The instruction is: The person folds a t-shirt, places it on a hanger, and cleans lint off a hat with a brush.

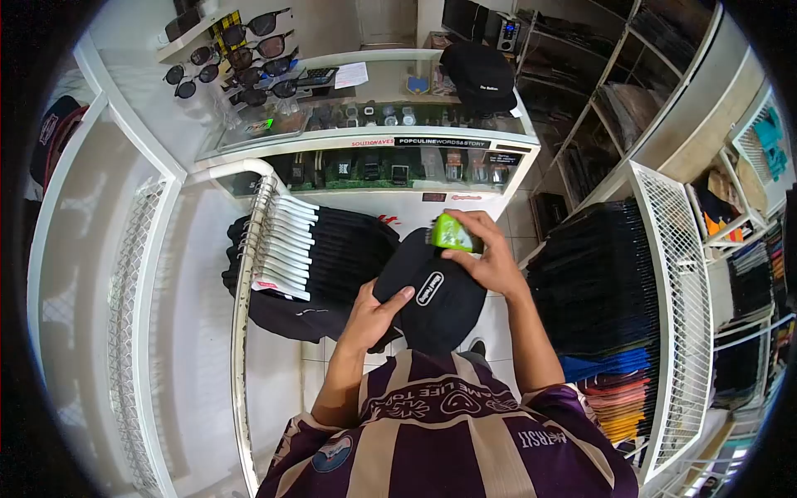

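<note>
A black cap [457, 303] with a white-outlined oval patch on its front is held before my chest. My left hand [371, 314] grips it by the left side, thumb lying on top near the patch and the other fingers hidden underneath. Closed around a bright green brush [451, 231] is my right hand [491, 259], at the upper edge of the cap. The brush's dark bristles point left and overlap the cap's edge in this view.
Black garments on white hangers [286, 241] hang from a rail at the left. Ahead stands a glass display counter [374, 137] with watches inside and another black cap [480, 76] on top. Sunglasses [266, 50] fill a rack at upper left. Folded clothes [594, 282] are stacked at the right.
</note>
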The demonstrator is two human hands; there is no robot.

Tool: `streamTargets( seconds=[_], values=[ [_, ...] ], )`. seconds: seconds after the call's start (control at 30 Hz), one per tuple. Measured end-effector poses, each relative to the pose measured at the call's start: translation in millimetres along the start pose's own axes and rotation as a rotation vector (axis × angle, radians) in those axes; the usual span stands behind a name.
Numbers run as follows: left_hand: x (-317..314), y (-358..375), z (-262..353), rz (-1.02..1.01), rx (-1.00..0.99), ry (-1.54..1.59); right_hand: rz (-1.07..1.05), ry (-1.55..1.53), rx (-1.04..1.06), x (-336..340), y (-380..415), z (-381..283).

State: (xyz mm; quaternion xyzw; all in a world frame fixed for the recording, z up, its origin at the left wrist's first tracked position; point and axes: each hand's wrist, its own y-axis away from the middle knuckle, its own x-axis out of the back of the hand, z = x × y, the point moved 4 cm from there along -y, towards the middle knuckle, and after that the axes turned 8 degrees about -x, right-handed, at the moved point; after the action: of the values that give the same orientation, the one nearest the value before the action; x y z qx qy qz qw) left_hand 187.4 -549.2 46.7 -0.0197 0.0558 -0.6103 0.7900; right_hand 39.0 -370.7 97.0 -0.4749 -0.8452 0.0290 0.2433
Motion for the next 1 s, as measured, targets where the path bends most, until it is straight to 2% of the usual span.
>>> streamTargets(
  seconds=[0.13, 0.23, 0.3, 0.37, 0.5, 0.57, 0.67, 0.73, 0.83, 0.93, 1.0],
  values=[
    [-4.0, -0.6, -2.5, 0.017, 0.043, 0.082, 0.01, 0.106, 0.051, 4.6, 10.4, -23.5],
    [-10.4, 2.9, -0.3, 0.008, 0.066, 0.076, -0.14, 0.108, 0.146, -9.8, 13.6, -40.7],
    [-11.0, 1.9, 2.0, 0.012, 0.052, 0.037, -0.115, 0.051, 0.13, -4.2, 10.3, -27.0],
    [-3.8, 3.3, 4.4, 0.048, -0.009, 0.098, -0.117, -0.082, -0.055, 8.3, 7.6, -0.2],
    [2.8, 0.8, -5.6, 0.011, 0.035, 0.049, -0.098, 0.036, -0.005, 17.9, 11.3, -21.4],
    [-1.2, 0.4, -3.8, -0.007, 0.033, 0.03, -0.179, -0.005, 0.08, 6.4, 13.0, -30.1],
    [-2.2, 1.4, 3.1, 0.004, -0.015, 0.031, -0.215, -0.081, 0.061, 7.8, 7.8, -6.2],
    [3.0, 2.2, 5.2, 0.048, -0.056, 0.053, -0.183, -0.063, -0.097, 17.9, 4.4, 18.3],
    [8.9, 4.4, 2.0, 0.106, -0.033, 0.106, -0.139, -0.087, -0.065, 26.2, 6.7, 6.4],
    [6.0, 5.5, -1.4, 0.05, -0.003, 0.095, -0.183, -0.105, 0.014, 11.7, 8.2, -10.1],
    [5.5, 5.2, -7.9, 0.086, -0.006, 0.056, -0.208, -0.148, 0.038, 7.4, 5.5, -4.4]
  ],
)
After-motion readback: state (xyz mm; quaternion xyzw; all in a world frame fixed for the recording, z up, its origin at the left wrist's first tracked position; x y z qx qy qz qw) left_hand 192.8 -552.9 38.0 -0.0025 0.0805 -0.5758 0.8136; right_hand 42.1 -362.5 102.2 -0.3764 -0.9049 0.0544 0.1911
